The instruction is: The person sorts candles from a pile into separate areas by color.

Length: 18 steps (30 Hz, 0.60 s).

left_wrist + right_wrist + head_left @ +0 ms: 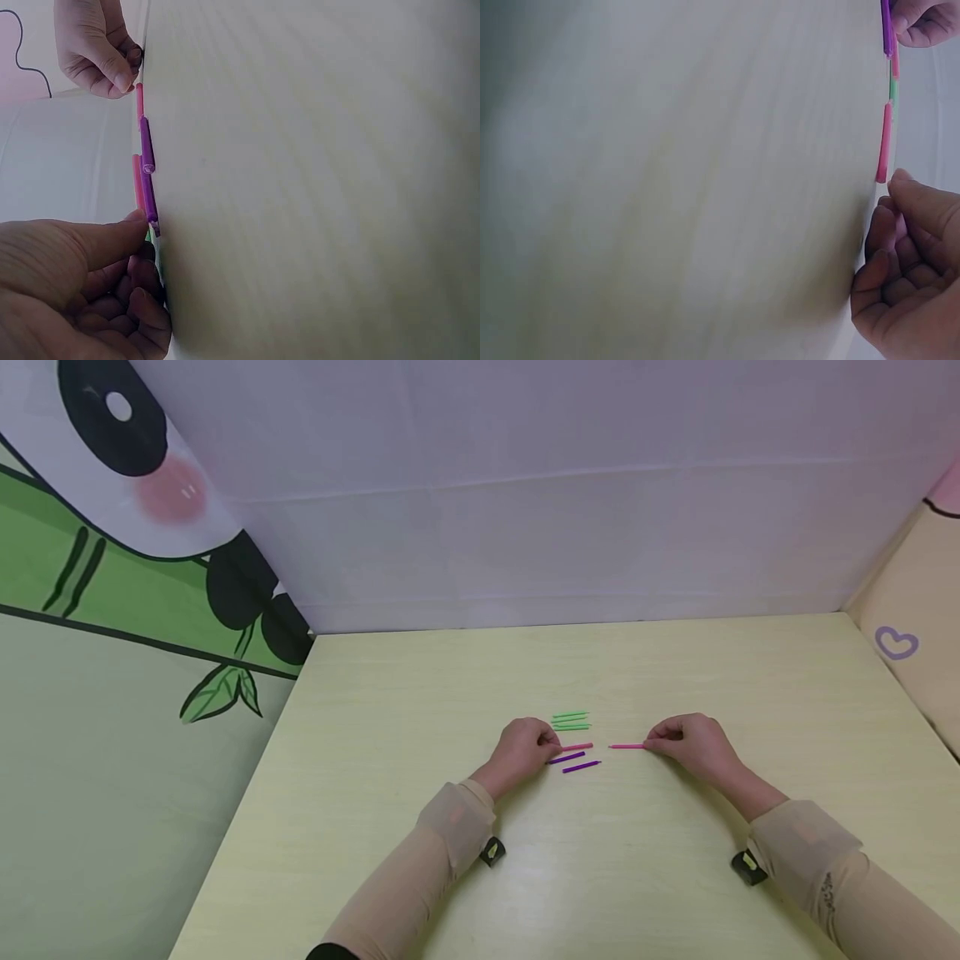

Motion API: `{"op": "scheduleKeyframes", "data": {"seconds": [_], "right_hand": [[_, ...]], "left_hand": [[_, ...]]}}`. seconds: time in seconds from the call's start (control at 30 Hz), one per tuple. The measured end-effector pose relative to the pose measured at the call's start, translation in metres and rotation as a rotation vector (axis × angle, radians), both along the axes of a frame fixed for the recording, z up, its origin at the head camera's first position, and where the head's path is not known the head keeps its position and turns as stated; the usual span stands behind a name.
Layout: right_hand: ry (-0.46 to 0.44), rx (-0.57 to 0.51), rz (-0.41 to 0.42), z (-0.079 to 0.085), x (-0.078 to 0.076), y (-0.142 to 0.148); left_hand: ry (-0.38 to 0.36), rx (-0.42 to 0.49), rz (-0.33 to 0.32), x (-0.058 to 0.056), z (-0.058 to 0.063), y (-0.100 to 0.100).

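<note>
A slim pink stick [627, 746], with one narrower tip like a small candle, lies level with its right end at the thumb and fingertips of my right hand [693, 747]. My left hand [525, 745] pinches the left end of another pink stick [577, 747]. Just below that one are two purple sticks [581, 767], the nearer one clearly showing its round end in the left wrist view [148, 168]. Several green sticks [572, 721] lie in a stack of rows beyond my left fingers. The pinched left end is hidden by my fingers.
Everything lies on a pale wood-grain table [637, 877]. A light cloth wall [562, 543] rises along its back edge, with printed panels to the left and right. Small dark devices [748, 867] sit under both sleeves.
</note>
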State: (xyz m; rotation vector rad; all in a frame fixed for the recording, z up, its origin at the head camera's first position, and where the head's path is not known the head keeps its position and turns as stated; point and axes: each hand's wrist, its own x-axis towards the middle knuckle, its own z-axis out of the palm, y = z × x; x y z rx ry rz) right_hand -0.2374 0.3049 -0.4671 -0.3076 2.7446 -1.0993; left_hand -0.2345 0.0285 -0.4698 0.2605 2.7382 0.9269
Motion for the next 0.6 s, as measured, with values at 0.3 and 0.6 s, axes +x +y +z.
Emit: {"op": "scheduleKeyframes", "data": {"seconds": [0.3, 0.6], "right_hand": [[-0.008, -0.005, -0.008, -0.001, 0.007, -0.002], [-0.007, -0.008, -0.019, -0.001, 0.016, -0.004]], "left_hand": [[-0.011, 0.006, -0.007, 0.003, 0.002, 0.001], [0.004, -0.007, -0.037, 0.007, 0.003, 0.001]]}}
